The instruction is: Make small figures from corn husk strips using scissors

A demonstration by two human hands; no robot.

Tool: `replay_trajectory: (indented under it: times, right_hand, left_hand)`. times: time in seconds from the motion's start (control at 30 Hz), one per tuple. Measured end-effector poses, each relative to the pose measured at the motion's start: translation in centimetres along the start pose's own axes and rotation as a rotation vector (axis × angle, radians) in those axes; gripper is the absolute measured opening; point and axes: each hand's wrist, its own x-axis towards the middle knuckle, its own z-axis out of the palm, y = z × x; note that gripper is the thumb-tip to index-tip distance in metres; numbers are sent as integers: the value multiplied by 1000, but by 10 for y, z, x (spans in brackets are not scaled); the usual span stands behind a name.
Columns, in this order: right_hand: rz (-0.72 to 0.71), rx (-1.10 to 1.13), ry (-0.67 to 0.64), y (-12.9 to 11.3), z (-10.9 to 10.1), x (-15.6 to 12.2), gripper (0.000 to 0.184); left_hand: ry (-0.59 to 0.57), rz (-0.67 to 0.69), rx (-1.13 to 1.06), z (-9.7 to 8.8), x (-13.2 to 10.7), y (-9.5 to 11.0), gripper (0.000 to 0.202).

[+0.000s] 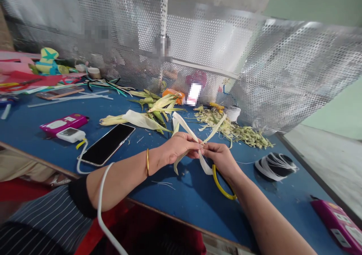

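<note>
My left hand (178, 147) and my right hand (220, 157) meet above the blue table (181, 198), both pinched on pale corn-husk strips (185, 125). The strips fan upward from my fingers and hang down between the hands. A yellow loop, seemingly a scissors handle (222, 187), sits under my right hand. My left wrist wears a gold bangle (147, 162).
A black phone (107, 144) with a white cable lies left of my hands, beside a white power bank (70, 134) and a pink one (63, 122). Corn husks (149, 112) and shreds (234, 129) lie behind. A thread spool (275, 166) sits right. Perforated metal screens (254, 66) enclose the back.
</note>
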Motion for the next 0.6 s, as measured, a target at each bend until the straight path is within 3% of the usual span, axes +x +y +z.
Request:
replay_trajectory:
  times: [0.13, 0.23, 0.43, 0.6]
  right_hand:
    - [-121, -122, 109, -2, 2, 1, 20]
    - [-114, -94, 93, -4, 0, 1, 16]
    - [8, 335, -40, -12, -8, 0, 23]
    - [39, 475, 140, -15, -5, -2, 15]
  left_hand:
    - [-69, -82, -18, -4, 3, -2, 16]
    - [-106, -86, -62, -8, 5, -1, 13]
    - [-111, -130, -102, -9, 5, 5, 23]
    - [-96, -99, -8, -6, 3, 2, 18]
